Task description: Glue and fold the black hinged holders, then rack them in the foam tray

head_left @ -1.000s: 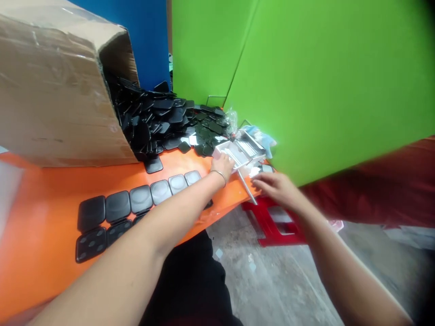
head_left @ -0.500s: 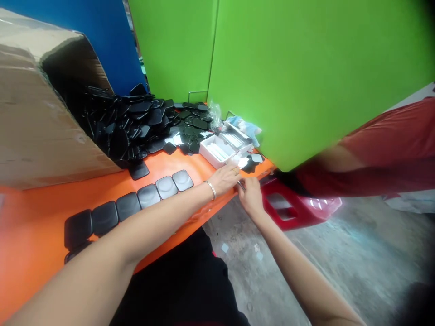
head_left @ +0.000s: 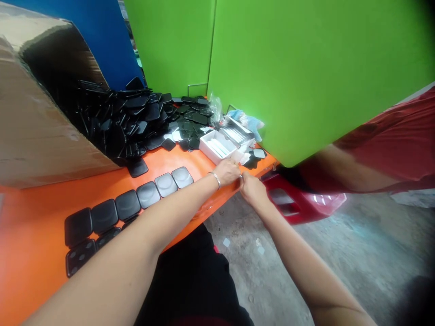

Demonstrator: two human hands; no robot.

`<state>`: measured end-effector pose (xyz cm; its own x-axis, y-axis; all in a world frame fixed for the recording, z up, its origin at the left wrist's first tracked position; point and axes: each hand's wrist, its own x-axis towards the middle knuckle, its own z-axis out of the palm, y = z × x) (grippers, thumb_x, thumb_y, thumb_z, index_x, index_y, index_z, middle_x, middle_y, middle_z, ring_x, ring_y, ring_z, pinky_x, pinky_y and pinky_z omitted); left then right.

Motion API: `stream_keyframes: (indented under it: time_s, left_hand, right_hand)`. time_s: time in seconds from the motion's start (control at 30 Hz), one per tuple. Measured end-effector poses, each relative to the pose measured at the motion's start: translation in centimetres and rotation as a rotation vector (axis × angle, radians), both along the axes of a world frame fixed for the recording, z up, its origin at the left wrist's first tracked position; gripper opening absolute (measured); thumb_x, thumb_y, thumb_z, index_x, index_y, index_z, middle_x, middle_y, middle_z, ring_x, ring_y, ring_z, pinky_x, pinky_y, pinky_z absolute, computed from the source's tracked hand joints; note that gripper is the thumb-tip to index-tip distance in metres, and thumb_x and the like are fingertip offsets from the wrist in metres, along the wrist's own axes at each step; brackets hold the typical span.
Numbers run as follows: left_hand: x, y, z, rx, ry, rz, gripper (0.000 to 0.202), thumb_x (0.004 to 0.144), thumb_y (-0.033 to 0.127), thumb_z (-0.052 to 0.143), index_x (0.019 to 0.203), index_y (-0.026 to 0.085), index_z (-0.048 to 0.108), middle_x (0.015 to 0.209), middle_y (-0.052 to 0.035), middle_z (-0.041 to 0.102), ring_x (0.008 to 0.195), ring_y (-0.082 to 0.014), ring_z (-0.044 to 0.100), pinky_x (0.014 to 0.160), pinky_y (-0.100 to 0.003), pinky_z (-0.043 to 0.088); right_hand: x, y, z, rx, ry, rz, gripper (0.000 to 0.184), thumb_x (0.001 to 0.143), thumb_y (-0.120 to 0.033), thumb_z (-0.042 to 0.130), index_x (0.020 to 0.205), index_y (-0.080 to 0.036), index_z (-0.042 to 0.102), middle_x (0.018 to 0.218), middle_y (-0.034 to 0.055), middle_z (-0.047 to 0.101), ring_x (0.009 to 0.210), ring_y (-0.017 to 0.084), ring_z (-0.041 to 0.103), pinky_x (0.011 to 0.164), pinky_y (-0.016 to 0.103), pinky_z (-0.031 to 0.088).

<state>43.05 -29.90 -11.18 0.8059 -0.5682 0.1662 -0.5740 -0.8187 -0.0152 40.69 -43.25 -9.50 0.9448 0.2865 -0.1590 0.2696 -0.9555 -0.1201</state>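
My left hand, a thin bangle on its wrist, rests at the right edge of the orange table with its fingers curled. My right hand reaches up from below the edge and meets it, fingertips pinched together. A small shiny bit shows between the two hands, but I cannot make out what it is. Just behind them stands an open white box with pale sticks inside. A row of black rounded-square pieces lies along the table under my left forearm.
A tipped cardboard box spills a heap of black pieces at the back. Green partitions wall the right side. A red plastic stool stands on the concrete floor, and a person's red sleeve shows at the right.
My left hand drew back from the white box to the table edge. My right hand moved left to meet it, and the thin metal rod on the edge is now hidden.
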Motion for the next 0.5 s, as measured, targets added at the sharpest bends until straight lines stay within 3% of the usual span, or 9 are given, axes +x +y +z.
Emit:
stream_keyframes:
  time_s: [0.13, 0.23, 0.5]
  left_hand:
    - [-0.2, -0.2, -0.3, 0.008, 0.006, 0.007, 0.025, 0.088, 0.005, 0.043, 0.079, 0.008, 0.067, 0.085, -0.0155, 0.069, 0.084, -0.0216, 0.063, 0.069, -0.032, 0.044]
    - [-0.3, -0.1, -0.2, 0.009, 0.016, 0.016, 0.024, 0.088, 0.006, 0.044, 0.080, 0.008, 0.067, 0.087, -0.0157, 0.069, 0.084, -0.0210, 0.064, 0.068, -0.031, 0.044]
    - [-1.0, 0.5, -0.1, -0.009, 0.074, 0.069, 0.025, 0.094, 0.017, 0.043, 0.092, 0.011, 0.067, 0.088, -0.0123, 0.070, 0.083, -0.0195, 0.066, 0.061, -0.026, 0.043]
  right_hand:
    - [0.9, 0.3, 0.6, -0.092, 0.060, 0.024, 0.029, 0.092, -0.025, 0.032, 0.106, -0.014, 0.055, 0.092, 0.0175, 0.065, 0.085, 0.031, 0.063, 0.065, 0.034, 0.041]
    - [2.0, -0.1, 0.7, -0.075, 0.109, 0.063, 0.031, 0.092, -0.030, 0.032, 0.100, -0.015, 0.059, 0.095, 0.0188, 0.065, 0.085, 0.031, 0.062, 0.065, 0.034, 0.040]
    - [3.5, -2.3, 0.3, 0.069, 0.146, 0.287, 0.026, 0.093, -0.033, 0.038, 0.080, -0.018, 0.055, 0.081, 0.0077, 0.065, 0.070, 0.017, 0.057, 0.058, 0.024, 0.033]
